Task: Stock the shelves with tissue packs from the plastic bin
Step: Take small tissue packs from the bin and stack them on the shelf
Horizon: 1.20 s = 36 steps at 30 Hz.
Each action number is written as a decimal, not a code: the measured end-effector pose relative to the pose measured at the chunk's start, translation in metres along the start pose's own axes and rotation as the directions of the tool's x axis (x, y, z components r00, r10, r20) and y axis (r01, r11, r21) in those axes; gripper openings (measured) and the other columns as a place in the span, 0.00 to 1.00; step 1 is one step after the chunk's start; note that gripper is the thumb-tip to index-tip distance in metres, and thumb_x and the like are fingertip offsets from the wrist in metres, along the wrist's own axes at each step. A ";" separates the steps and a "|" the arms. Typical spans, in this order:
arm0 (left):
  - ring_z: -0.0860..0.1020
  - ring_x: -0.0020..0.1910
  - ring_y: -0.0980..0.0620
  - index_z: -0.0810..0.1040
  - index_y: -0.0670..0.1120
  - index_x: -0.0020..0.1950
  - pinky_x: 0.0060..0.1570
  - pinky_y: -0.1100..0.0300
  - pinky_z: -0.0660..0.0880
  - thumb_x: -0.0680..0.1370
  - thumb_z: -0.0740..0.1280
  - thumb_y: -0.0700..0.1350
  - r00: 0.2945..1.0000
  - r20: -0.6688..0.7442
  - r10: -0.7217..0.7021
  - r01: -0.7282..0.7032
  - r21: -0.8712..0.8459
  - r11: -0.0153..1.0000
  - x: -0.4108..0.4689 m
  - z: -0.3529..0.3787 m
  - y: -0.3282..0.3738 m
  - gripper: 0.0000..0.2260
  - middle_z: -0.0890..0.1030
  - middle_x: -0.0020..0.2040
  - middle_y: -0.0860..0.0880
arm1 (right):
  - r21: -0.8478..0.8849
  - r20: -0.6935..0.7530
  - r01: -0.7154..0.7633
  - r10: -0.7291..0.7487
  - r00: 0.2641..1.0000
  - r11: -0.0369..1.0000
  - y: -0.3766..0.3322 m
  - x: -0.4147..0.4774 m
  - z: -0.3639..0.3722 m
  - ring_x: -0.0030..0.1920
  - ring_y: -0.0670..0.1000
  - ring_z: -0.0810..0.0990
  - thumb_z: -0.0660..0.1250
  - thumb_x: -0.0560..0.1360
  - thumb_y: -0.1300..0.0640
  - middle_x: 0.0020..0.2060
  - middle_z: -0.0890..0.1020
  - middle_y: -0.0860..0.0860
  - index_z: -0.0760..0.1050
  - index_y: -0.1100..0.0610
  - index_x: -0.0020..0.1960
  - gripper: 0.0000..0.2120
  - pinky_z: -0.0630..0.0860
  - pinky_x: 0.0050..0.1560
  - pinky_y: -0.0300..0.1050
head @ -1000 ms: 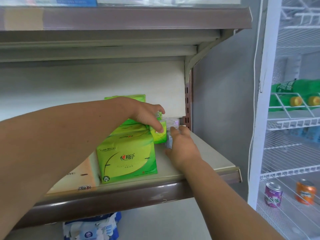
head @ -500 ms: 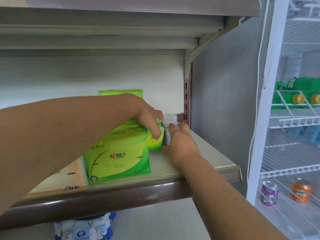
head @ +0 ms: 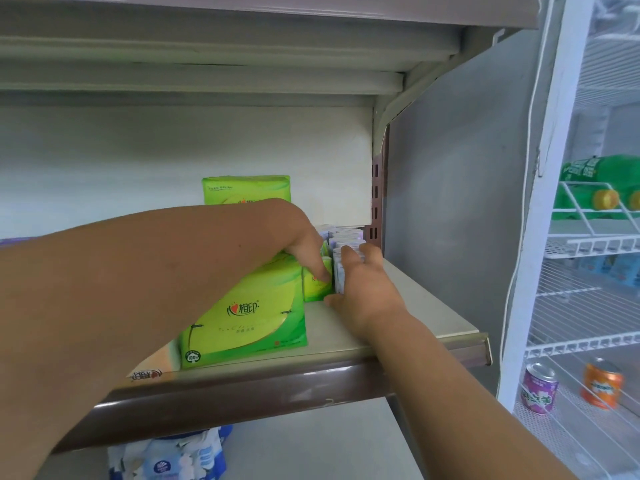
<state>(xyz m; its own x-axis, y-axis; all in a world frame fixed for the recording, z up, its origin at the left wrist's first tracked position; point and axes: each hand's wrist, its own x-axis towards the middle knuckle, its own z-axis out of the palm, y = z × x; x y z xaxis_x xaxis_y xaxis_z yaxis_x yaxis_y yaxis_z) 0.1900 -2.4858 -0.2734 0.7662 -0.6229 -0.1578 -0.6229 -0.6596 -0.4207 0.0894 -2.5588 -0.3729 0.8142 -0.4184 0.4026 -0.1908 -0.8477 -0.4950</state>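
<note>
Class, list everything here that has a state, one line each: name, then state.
left hand, grips small green pack
right hand, fingers straight against white packs
white packs, upright in a row
big green pack, upright near shelf front
back green pack, upright
purple can, upright
orange can, upright
bottles, lying down

Front green tissue pack (head: 249,317) reads 心相印 beside a heart logo, with a round "100%" badge at its lower left corner. Purple can (head: 538,388) and green bottle (head: 588,181) labels are too blurred to read.
</note>
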 end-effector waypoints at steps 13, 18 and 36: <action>0.76 0.50 0.45 0.76 0.42 0.56 0.48 0.55 0.71 0.77 0.62 0.61 0.985 -0.116 0.130 -0.137 -0.057 0.989 -0.033 -0.025 0.002 0.23 0.77 0.53 0.45 | 0.009 -0.090 0.044 -0.043 0.995 0.999 -0.008 -0.013 -0.017 0.75 0.59 0.60 0.73 0.70 0.48 0.77 0.49 0.52 0.48 0.48 0.79 0.47 0.66 0.71 0.52; 0.71 0.43 0.47 0.74 0.41 0.47 0.41 0.56 0.67 0.81 0.57 0.44 0.954 -0.245 0.174 -0.214 -0.144 0.966 -0.061 -0.022 0.015 0.09 0.73 0.44 0.45 | -0.052 -0.113 0.027 -0.033 0.993 0.998 -0.021 -0.029 -0.033 0.75 0.56 0.59 0.74 0.70 0.46 0.77 0.54 0.53 0.53 0.51 0.77 0.44 0.67 0.70 0.51; 0.79 0.55 0.48 0.79 0.43 0.57 0.56 0.53 0.75 0.75 0.62 0.44 0.644 -0.742 -0.186 -0.602 -0.641 0.476 -0.233 0.089 0.005 0.13 0.82 0.55 0.47 | 0.077 -0.484 0.302 -0.229 0.844 0.950 -0.130 -0.178 -0.030 0.61 0.54 0.73 0.68 0.67 0.63 0.62 0.73 0.52 0.70 0.57 0.66 0.28 0.74 0.48 0.47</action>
<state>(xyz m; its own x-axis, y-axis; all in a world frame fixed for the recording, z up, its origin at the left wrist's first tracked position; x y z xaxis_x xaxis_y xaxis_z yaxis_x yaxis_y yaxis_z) 0.0226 -2.3071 -0.3184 0.4920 -0.5907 0.6396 -0.8589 -0.2092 0.4674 -0.0468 -2.3844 -0.3570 0.4656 -0.3170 0.8263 0.1071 -0.9066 -0.4081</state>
